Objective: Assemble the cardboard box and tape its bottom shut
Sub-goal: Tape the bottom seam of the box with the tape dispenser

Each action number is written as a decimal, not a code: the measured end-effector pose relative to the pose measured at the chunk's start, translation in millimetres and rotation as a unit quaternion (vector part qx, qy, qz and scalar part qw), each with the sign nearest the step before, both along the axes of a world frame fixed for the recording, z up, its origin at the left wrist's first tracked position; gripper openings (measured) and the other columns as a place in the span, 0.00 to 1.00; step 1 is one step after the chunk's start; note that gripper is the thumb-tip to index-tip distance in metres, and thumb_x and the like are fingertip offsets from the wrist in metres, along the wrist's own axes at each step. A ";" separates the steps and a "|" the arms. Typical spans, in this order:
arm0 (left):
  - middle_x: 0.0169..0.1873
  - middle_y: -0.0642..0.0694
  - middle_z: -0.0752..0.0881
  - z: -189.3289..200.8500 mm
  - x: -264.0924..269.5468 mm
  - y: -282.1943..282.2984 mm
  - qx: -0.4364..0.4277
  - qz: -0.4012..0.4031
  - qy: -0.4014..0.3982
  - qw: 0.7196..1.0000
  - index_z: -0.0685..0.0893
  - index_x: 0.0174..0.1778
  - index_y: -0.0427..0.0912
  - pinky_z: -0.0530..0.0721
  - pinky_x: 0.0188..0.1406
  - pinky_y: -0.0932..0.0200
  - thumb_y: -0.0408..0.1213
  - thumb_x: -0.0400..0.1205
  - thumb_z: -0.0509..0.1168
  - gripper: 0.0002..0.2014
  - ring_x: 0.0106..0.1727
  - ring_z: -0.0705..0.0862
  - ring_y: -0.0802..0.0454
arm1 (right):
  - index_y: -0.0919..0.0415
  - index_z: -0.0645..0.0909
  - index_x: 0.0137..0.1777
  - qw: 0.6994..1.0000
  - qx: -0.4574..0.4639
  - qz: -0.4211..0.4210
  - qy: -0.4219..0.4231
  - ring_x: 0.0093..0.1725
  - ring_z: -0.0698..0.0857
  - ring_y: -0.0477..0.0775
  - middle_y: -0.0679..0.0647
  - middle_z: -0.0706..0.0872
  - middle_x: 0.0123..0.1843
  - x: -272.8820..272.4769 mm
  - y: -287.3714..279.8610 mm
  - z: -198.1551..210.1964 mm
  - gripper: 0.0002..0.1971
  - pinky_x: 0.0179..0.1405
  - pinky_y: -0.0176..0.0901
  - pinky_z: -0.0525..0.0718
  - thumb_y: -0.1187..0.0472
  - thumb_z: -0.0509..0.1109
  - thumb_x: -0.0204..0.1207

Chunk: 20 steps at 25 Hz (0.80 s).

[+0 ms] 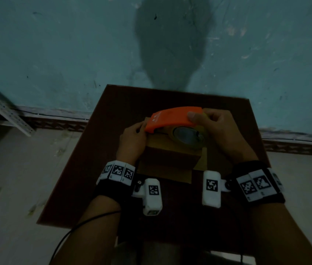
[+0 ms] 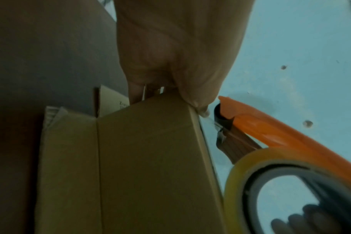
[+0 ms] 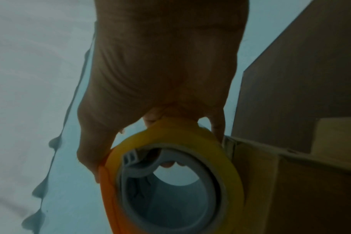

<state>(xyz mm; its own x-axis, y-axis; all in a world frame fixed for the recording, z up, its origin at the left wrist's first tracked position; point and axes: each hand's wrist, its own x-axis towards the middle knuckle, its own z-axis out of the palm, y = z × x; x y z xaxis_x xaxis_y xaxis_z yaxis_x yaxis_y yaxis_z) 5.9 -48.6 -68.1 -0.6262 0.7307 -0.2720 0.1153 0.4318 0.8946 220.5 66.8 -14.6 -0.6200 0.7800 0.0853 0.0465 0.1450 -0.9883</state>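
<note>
At frame centre the box (image 1: 170,155) stands on the tabletop (image 1: 98,169). The left hand (image 1: 132,140) grips its top edge; the right hand (image 1: 220,129) grips the orange dispenser (image 1: 170,118) over it.

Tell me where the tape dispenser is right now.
In the head view the orange tape dispenser sits atop the cardboard box at table centre, gripped by the right hand, left hand beside its nose.
</note>
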 end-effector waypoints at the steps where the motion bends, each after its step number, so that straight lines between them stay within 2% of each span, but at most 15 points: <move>1: 0.48 0.57 0.88 0.2 0.8 -0.7 -0.002 0.000 0.006 1.000 0.89 0.72 0.60 0.83 0.51 0.53 0.57 0.93 0.59 0.18 0.52 0.86 0.56 | 0.80 0.87 0.51 1.000 0.006 -0.004 -0.001 0.51 0.89 0.88 0.82 0.90 0.50 1.2 1.0 0.4 0.36 0.47 0.70 0.88 0.40 0.83 0.71; 5: 0.44 0.58 0.86 -1.0 2.4 -0.8 -0.009 0.002 0.054 0.998 0.90 0.72 0.56 0.85 0.59 0.49 0.60 0.92 0.59 0.22 0.57 0.87 0.49 | 0.82 0.87 0.55 1.000 0.011 -0.008 -0.009 0.58 0.87 0.89 0.84 0.89 0.55 13.6 7.0 2.6 0.40 0.58 0.83 0.85 0.39 0.84 0.67; 6: 0.45 0.56 0.85 -1.5 2.1 0.1 -0.012 0.004 0.067 0.998 0.90 0.73 0.54 0.82 0.58 0.51 0.60 0.92 0.59 0.22 0.58 0.86 0.50 | 0.80 0.88 0.56 1.000 0.010 -0.014 -0.008 0.57 0.89 0.86 0.81 0.90 0.55 19.8 9.5 3.3 0.37 0.59 0.82 0.85 0.41 0.84 0.68; 8: 0.48 0.53 0.84 -0.8 1.9 1.2 -0.017 0.002 0.073 0.997 0.88 0.75 0.52 0.79 0.56 0.53 0.59 0.93 0.59 0.23 0.57 0.83 0.51 | 0.74 0.91 0.54 0.999 0.014 -0.036 -0.013 0.54 0.94 0.76 0.72 0.94 0.52 35.5 17.1 0.8 0.28 0.59 0.73 0.89 0.45 0.82 0.71; 11: 0.52 0.51 0.84 1.4 3.0 1.7 -0.020 -0.003 0.058 0.998 0.87 0.76 0.50 0.79 0.55 0.52 0.59 0.93 0.58 0.24 0.57 0.81 0.51 | 0.60 0.93 0.46 0.997 0.016 -0.067 -0.025 0.44 0.96 0.62 0.56 0.97 0.41 64.0 26.2 -2.9 0.06 0.48 0.53 0.94 0.59 0.77 0.82; 13: 0.56 0.48 0.84 0.0 1.8 2.5 -0.019 -0.005 0.064 0.998 0.87 0.77 0.50 0.79 0.55 0.52 0.60 0.93 0.58 0.25 0.59 0.82 0.50 | 0.52 0.94 0.39 0.997 0.021 -0.071 -0.030 0.35 0.95 0.48 0.48 0.96 0.34 83.2 34.6 -9.6 0.15 0.39 0.41 0.93 0.66 0.72 0.85; 14: 0.57 0.48 0.84 -1.6 1.2 3.3 -0.023 -0.002 0.064 0.998 0.87 0.77 0.51 0.79 0.56 0.51 0.61 0.92 0.58 0.25 0.60 0.82 0.49 | 0.50 0.95 0.35 0.997 0.017 -0.075 -0.029 0.33 0.94 0.46 0.47 0.95 0.33 92.3 38.2 -11.0 0.19 0.37 0.39 0.92 0.67 0.72 0.85; 15: 0.58 0.48 0.83 -1.2 0.7 3.7 -0.027 0.001 0.065 0.998 0.86 0.77 0.51 0.79 0.56 0.51 0.62 0.92 0.58 0.26 0.62 0.82 0.47 | 0.47 0.96 0.33 0.996 0.012 -0.085 -0.023 0.33 0.94 0.45 0.47 0.95 0.32 99.3 39.7 -10.1 0.19 0.36 0.38 0.92 0.64 0.74 0.84; 18: 0.59 0.47 0.84 -0.3 1.9 7.8 -0.033 0.013 0.059 0.998 0.86 0.78 0.51 0.80 0.55 0.50 0.62 0.91 0.59 0.26 0.61 0.82 0.48 | 0.46 0.96 0.34 0.995 -0.001 -0.101 -0.002 0.35 0.94 0.48 0.49 0.96 0.34 124.4 46.8 -13.9 0.06 0.39 0.42 0.92 0.51 0.83 0.72; 20: 0.58 0.47 0.86 1.2 6.1 9.8 -0.020 0.026 0.067 0.997 0.88 0.76 0.51 0.79 0.53 0.53 0.61 0.91 0.61 0.25 0.57 0.82 0.51 | 0.46 0.97 0.35 0.993 0.001 -0.118 -0.016 0.36 0.94 0.50 0.50 0.96 0.34 133.2 49.9 -20.6 0.11 0.43 0.48 0.92 0.57 0.78 0.78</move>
<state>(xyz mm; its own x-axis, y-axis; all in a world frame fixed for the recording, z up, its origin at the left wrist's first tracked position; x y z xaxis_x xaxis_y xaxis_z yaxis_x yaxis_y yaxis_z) 12.0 -38.8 -66.9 -0.6956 0.6865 -0.2117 0.2090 0.4754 0.8546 353.7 116.7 -35.2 -0.4224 0.9037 0.0695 0.1114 0.1279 -0.9855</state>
